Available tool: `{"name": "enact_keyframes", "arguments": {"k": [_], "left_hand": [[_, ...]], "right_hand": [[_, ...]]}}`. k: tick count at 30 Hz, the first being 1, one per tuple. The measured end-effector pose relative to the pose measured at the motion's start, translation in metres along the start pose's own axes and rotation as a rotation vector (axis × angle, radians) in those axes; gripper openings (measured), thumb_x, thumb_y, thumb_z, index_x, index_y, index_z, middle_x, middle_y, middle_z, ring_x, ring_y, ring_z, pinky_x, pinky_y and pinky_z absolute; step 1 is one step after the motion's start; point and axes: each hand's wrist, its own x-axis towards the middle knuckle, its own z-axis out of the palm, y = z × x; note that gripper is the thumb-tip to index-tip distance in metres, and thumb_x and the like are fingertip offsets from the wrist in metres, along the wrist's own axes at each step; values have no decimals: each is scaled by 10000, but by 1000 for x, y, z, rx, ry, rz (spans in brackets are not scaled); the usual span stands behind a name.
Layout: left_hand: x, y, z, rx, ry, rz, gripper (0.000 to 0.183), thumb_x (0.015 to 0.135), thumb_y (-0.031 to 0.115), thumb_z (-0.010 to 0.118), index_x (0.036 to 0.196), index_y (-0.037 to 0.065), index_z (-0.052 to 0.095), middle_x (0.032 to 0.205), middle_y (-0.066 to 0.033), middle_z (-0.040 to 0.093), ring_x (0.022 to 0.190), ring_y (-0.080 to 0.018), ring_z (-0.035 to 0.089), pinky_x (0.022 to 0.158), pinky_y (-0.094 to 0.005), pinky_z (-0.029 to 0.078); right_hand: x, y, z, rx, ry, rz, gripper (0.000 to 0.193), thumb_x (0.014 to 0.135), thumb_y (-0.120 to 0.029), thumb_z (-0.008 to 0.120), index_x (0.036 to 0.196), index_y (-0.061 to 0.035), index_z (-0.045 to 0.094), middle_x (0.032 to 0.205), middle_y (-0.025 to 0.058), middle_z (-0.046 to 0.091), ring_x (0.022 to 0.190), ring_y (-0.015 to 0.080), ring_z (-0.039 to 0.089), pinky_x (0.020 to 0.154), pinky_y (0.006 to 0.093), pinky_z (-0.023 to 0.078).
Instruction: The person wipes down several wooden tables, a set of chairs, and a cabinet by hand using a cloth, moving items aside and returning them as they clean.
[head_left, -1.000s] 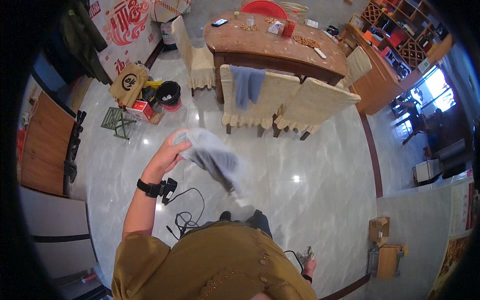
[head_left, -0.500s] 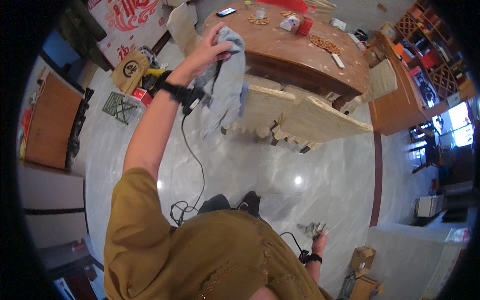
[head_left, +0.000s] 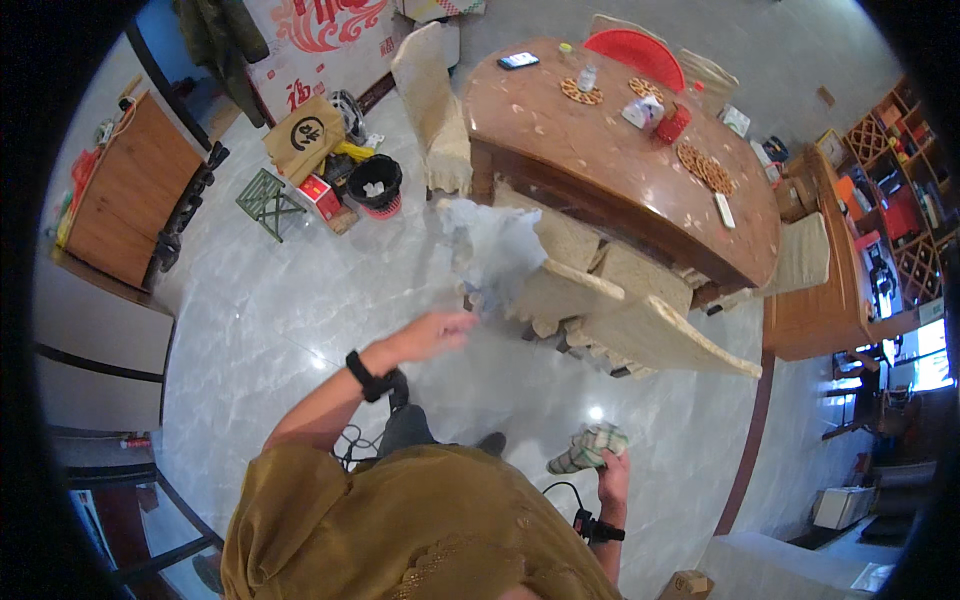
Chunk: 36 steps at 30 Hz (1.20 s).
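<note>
A light grey-blue cloth (head_left: 495, 243) is spread by the left end of the nearest cream-covered chair (head_left: 575, 290). I cannot tell whether it rests wholly on the chair or is still falling. Just below it is my left hand (head_left: 435, 335), apart from the cloth and blurred, its fingers stretched toward the right with nothing seen in them. Low on the right, my right hand (head_left: 613, 475) grips a green-and-white checked cloth (head_left: 588, 448), which bunches out past the fingers. Both wrists wear black straps.
Beyond the chairs stands a wooden table (head_left: 600, 150) with a phone (head_left: 518, 61), round woven mats and a red container (head_left: 673, 123). On the left are a black bin (head_left: 375, 182), a green folding stool (head_left: 268, 205) and a wooden cabinet (head_left: 135, 190). A cable loops near my feet.
My left hand has let go of the grey-blue cloth and moved down toward me. The cloth is now lower, by the chair. The checked cloth in my right hand has come up and shows more.
</note>
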Motion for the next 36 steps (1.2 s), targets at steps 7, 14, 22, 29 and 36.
{"name": "enact_keyframes", "arguments": {"k": [7, 14, 22, 29, 36], "left_hand": [[-44, 15, -75, -111, -25, -29, 787, 812, 239, 749, 1460, 123, 318, 1381, -115, 488, 1257, -228, 479, 1011, -419, 413], [-80, -64, -205, -462, -105, 8, 585, 862, 151, 701, 1373, 41, 438, 1255, -34, 554, 1122, -117, 504, 984, -306, 417], [-105, -102, -337, -364, 240, -194, 238, 929, 186, 593, 1059, -11, 628, 852, 44, 580, 778, -51, 486, 694, -225, 422], [-51, -101, -425, -456, 413, -198, 237, 907, 119, 614, 1110, -4, 610, 893, 33, 609, 792, -40, 520, 681, -204, 427], [7, -118, -516, -434, 447, -193, 312, 889, 104, 617, 1186, 28, 563, 964, -19, 645, 791, -69, 579, 691, -229, 450]], "right_hand": [[81, -48, 245, -524, -724, -32, 415, 885, -52, 541, 1297, -12, 509, 1180, 45, 609, 1046, 145, 561, 925, 292, 443], [111, -65, 515, -562, -980, -103, 324, 924, -87, 559, 1237, -2, 551, 1122, 18, 618, 1030, 112, 531, 918, 285, 428], [185, -35, 640, -449, -814, -121, 263, 935, -75, 523, 1189, -10, 544, 1054, 8, 609, 968, 99, 535, 874, 267, 438], [259, -55, 717, -130, -842, -84, 261, 941, -83, 512, 1196, -31, 537, 1079, 9, 602, 992, 103, 537, 887, 270, 435], [366, -71, 770, 27, -738, -83, 271, 949, -86, 500, 1211, -30, 541, 1112, 16, 608, 999, 122, 556, 882, 283, 447]]}}
